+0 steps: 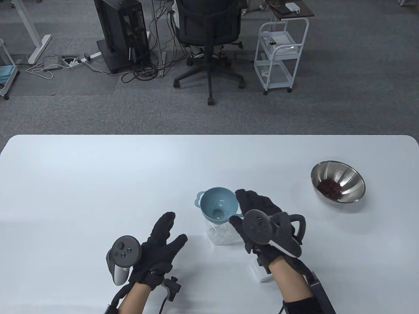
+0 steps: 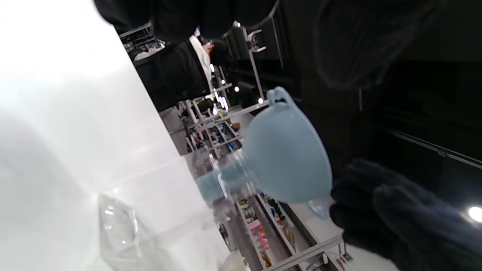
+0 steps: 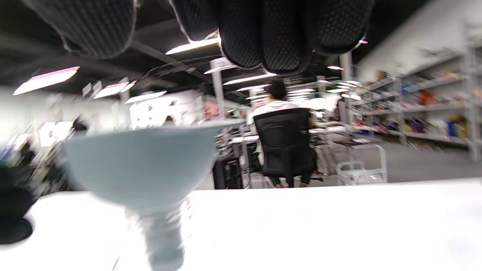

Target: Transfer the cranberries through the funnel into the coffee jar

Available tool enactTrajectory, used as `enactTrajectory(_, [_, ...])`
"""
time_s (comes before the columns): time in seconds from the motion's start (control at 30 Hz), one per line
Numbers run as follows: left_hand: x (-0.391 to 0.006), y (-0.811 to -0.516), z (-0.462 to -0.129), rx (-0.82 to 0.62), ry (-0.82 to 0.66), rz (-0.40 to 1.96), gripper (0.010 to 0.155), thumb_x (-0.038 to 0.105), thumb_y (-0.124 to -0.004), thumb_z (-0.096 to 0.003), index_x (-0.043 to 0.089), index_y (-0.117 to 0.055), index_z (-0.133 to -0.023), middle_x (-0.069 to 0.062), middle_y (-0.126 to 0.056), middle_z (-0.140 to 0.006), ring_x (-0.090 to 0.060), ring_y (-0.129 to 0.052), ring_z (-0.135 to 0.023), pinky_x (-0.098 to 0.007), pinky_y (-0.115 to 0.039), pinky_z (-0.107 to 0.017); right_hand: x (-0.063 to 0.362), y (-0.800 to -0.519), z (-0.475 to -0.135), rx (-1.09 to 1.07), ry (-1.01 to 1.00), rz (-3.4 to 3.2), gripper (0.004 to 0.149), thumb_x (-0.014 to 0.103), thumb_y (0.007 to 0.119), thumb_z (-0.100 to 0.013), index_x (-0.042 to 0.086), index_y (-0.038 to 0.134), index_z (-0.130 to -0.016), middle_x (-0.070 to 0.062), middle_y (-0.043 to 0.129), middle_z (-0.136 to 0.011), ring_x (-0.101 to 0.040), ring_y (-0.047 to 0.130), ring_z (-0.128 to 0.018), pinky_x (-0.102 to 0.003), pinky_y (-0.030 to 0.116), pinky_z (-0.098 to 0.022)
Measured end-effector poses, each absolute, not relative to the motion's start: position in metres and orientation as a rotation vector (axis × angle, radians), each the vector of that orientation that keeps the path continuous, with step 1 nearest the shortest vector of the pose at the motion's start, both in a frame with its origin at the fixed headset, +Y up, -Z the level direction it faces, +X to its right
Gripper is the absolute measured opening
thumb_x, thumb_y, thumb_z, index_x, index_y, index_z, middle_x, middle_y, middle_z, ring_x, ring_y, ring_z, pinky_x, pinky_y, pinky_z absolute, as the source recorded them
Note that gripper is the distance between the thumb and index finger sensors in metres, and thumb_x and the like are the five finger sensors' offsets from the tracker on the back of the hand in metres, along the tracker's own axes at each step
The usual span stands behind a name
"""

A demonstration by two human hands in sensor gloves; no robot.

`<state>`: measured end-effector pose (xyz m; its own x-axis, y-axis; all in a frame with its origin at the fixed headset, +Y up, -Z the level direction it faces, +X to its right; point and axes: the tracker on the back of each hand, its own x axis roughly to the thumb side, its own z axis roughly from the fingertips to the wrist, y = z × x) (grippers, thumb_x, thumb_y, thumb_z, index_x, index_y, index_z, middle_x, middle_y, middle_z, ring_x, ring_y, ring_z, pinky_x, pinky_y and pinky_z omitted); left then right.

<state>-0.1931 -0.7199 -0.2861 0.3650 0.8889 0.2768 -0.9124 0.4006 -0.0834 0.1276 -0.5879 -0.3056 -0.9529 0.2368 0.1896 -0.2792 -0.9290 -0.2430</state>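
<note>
In the table view, a blue funnel (image 1: 217, 206) is seated in a clear jar (image 1: 222, 235) mid-surface; cranberries (image 1: 330, 188) are held in a steel bowl (image 1: 337, 182) far right. The left hand (image 1: 157, 248) is spread, apart from the jar; the right hand (image 1: 262, 222) is seen beside the funnel, its grip undeterminable. In the left wrist view, the funnel's spout (image 2: 214, 184) is lodged in the jar mouth. The right wrist view is blurred; the fingers (image 3: 271, 34) are seen above the funnel bowl (image 3: 147, 165)

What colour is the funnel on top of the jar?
The funnel is pale blue, seen best in the table view, where its open bowl faces the camera.

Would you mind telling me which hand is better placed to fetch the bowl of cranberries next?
The right hand. The steel bowl sits on the table's right side, nearer that hand, which holds nothing. The left hand lies on the far side of the funnel and jar.
</note>
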Motion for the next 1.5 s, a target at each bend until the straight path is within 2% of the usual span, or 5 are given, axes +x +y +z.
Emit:
enactTrajectory(0.2, [-0.193,-0.72,-0.287,0.092,-0.308,1.153,0.086,0.056,-0.079,-0.0498,0.012,-0.042,-0.113,-0.02,-0.045,-0.118,-0.049,-0.058,-0.109,-0.061,-0.058,-0.075,0.228,-0.603,-0.327,-0.432,-0.283,2.509,0.078,0.057,0.075,-0.046,0.014,0.047,-0.106,-0.017,0.062,-0.11,-0.041,0.075,-0.091,-0.052,0.068,-0.063])
enactTrajectory(0.53, [-0.193,-0.718,-0.286,0.112,-0.315,1.14,0.086,0.056,-0.079,-0.0498,0.012,-0.042,-0.113,-0.02,-0.045,-0.118,-0.049,-0.058,-0.109,-0.061,-0.058,-0.075,0.332,-0.674,-0.362,-1.024,-0.1,2.159,0.095,0.06,0.07,-0.047,0.005,0.019,-0.104,-0.024,0.031,-0.113,-0.046,0.057,-0.098,-0.053,0.063,-0.065])
enactTrajectory(0.93, [-0.191,-0.719,-0.285,0.107,-0.315,1.141,0.086,0.056,-0.079,-0.0499,0.011,-0.041,-0.113,-0.02,-0.046,-0.118,-0.05,-0.058,-0.109,-0.061,-0.058,-0.075,0.371,-0.74,-0.404,-1.278,-0.032,1.988,0.103,0.06,0.067,-0.05,-0.002,-0.001,-0.096,-0.025,0.018,-0.11,-0.037,0.065,-0.095,-0.046,0.068,-0.063])
enactTrajectory(1.37, [-0.192,-0.72,-0.285,0.109,-0.313,1.148,0.086,0.055,-0.08,-0.0498,0.011,-0.042,-0.113,-0.021,-0.046,-0.118,-0.05,-0.059,-0.108,-0.059,-0.06,-0.074,0.397,-0.769,-0.412,-1.282,-0.075,1.79,0.082,0.037,0.072,-0.057,-0.008,0.015,-0.096,-0.021,0.061,-0.101,-0.006,0.099,-0.06,-0.024,0.089,-0.038])
enactTrajectory(1.5, [-0.192,-0.719,-0.285,0.106,-0.311,1.15,0.085,0.055,-0.08,-0.0497,0.011,-0.042,-0.113,-0.021,-0.046,-0.118,-0.05,-0.059,-0.108,-0.059,-0.06,-0.074,0.399,-0.771,-0.411,-1.226,-0.12,1.688,0.075,0.029,0.073,-0.056,-0.011,0.022,-0.093,-0.02,0.066,-0.097,-0.006,0.105,-0.049,-0.019,0.094,-0.03])
